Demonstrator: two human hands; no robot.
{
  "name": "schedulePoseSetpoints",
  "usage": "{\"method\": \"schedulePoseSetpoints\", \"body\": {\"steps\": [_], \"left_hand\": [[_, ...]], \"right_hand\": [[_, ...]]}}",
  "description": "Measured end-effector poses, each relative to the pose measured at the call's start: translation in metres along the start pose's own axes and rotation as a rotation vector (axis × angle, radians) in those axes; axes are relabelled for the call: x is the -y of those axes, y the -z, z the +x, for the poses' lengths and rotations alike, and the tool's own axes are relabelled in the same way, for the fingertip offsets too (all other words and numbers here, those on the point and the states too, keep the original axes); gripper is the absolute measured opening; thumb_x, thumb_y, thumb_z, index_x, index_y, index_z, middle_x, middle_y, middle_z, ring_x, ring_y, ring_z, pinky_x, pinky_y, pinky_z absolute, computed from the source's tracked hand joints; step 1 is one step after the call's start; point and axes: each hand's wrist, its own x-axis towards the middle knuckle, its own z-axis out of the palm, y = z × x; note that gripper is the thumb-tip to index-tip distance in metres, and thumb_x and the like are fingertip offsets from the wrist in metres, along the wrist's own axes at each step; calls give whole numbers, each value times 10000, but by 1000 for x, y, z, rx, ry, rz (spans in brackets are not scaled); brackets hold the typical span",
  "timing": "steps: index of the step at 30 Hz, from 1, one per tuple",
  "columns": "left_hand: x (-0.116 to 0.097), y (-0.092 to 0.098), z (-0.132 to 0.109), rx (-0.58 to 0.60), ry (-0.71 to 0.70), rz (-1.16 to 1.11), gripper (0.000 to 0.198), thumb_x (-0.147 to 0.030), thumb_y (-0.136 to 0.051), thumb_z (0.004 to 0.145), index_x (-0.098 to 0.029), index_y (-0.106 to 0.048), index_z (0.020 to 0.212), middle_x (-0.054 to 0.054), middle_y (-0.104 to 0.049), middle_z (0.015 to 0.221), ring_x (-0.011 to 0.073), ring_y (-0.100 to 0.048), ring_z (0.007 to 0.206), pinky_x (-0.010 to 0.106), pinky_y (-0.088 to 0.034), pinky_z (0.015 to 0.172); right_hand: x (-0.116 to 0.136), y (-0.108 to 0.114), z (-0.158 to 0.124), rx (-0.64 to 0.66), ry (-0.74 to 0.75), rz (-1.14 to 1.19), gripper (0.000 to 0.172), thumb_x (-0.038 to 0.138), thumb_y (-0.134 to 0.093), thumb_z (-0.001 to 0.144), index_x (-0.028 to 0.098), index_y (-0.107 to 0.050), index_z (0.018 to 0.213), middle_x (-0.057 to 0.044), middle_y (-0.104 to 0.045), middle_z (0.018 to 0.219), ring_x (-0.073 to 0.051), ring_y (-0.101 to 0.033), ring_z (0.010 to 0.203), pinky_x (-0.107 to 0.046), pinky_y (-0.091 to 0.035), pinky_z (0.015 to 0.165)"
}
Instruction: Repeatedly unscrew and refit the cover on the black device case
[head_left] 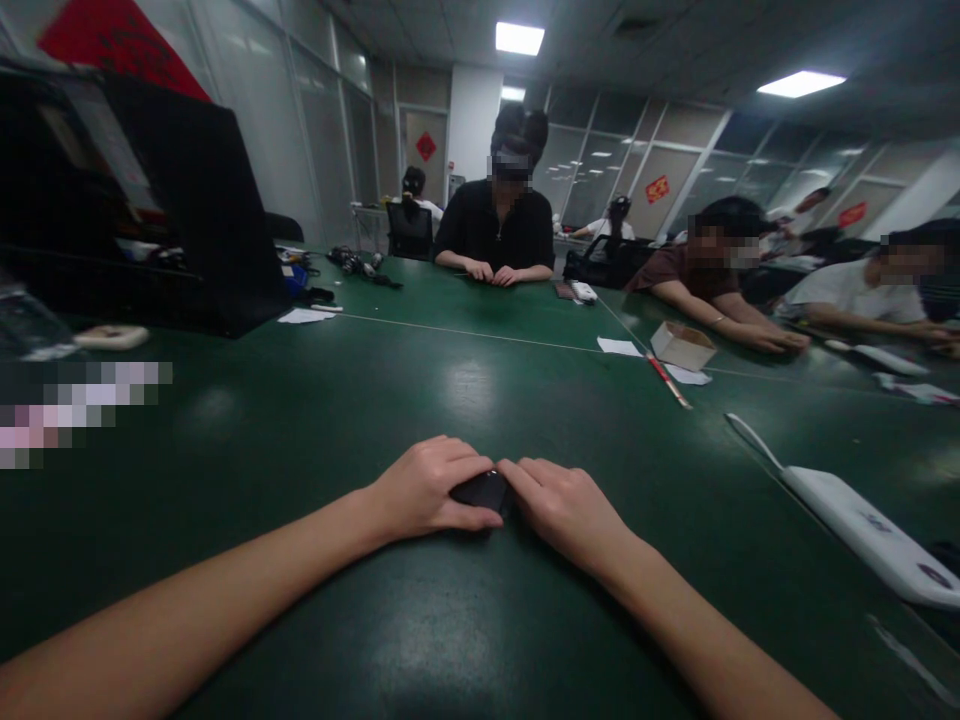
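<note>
Low over the green table [322, 420], in the middle of the head view, is a small, dark, smooth object [481, 491], possibly a case; its exact kind cannot be made out. My left hand [431, 485] is closed around its left side, thumb along the near edge and fingers over the far edge. From the other side, my right hand [566, 505] has its curled fingers closed at the object's right end. The right thumb and part of that end are hidden behind the fingers.
A white power bank [862, 525] with a strap lies at right. Farther off are a small open box [682, 346], a red stick [667, 381] and paper [619, 346]. A large black case [195, 200] stands at left. Several people sit around the table, one opposite [495, 225].
</note>
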Motion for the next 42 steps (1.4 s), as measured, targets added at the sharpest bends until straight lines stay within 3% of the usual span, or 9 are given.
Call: {"method": "schedulePoseSetpoints", "body": {"steps": [6, 17, 26, 30, 33, 36, 39, 42], "left_hand": [[0, 1, 2, 27, -30, 85, 525, -609, -572, 843, -143, -670, 1064, 115, -730, 949, 233, -682, 853, 354, -488, 750], [1, 5, 0, 11, 79, -57, 500, -552, -682, 783, -169, -660, 1102, 121, -681, 1187, 247, -639, 1084, 389, -484, 923], [2, 14, 1, 10, 146, -194, 463, -543, -690, 780, -141, -675, 1010, 85, -698, 946, 210, -634, 870, 335, -481, 812], [3, 15, 2, -129, 257, -426, 488, -602, -637, 795, -140, -684, 947, 79, -683, 891, 195, -621, 812, 301, -455, 741], [6, 14, 5, -334, 433, -721, 571, -675, -558, 807, -127, -674, 919, 79, -675, 827, 192, -627, 789, 293, -461, 744], [12, 12, 9, -591, 673, -1078, 630, -732, -468, 817, -134, -641, 918, 36, -619, 735, 147, -604, 676, 254, -468, 662], [22, 10, 11, -728, 868, -1399, 593, -732, -464, 820, -165, -597, 933, -23, -526, 684, 81, -492, 512, 200, -414, 514], [32, 9, 11, -740, 926, -1622, 559, -685, -424, 874, -153, -582, 938, -40, -473, 654, 53, -392, 440, 169, -340, 432]], "right_hand": [[-1, -4, 5, -7, -106, 521, 271, 124, -510, 912, 200, -631, 1142, -40, -726, 994, -151, -683, 868, -255, -508, 789], [-30, 11, -6, 99, -217, 122, 218, 209, -525, 928, 191, -652, 1104, -68, -659, 964, -180, -644, 829, -284, -491, 733], [-32, 9, -8, 97, -342, 50, 212, 312, -543, 939, 207, -653, 1087, -64, -654, 966, -190, -645, 813, -293, -490, 689], [-28, 13, -7, 40, -307, 44, 222, 323, -521, 954, 185, -666, 1049, -91, -663, 995, -224, -627, 893, -347, -492, 765], [-15, 16, -5, -35, -226, 163, 303, 373, -545, 945, 175, -623, 1160, -110, -654, 1100, -247, -598, 994, -399, -482, 860], [6, 12, -3, -38, -185, 341, 593, 506, -653, 850, 162, -516, 1313, -126, -640, 1171, -268, -588, 1053, -427, -483, 913], [25, 2, 0, -19, -159, 420, 876, 566, -751, 730, 154, -400, 1419, -148, -606, 1266, -296, -571, 1119, -458, -465, 972], [32, -5, 1, -27, -161, 447, 701, 376, -723, 814, 188, -411, 1413, -116, -624, 1248, -270, -581, 1102, -438, -476, 963]]}}
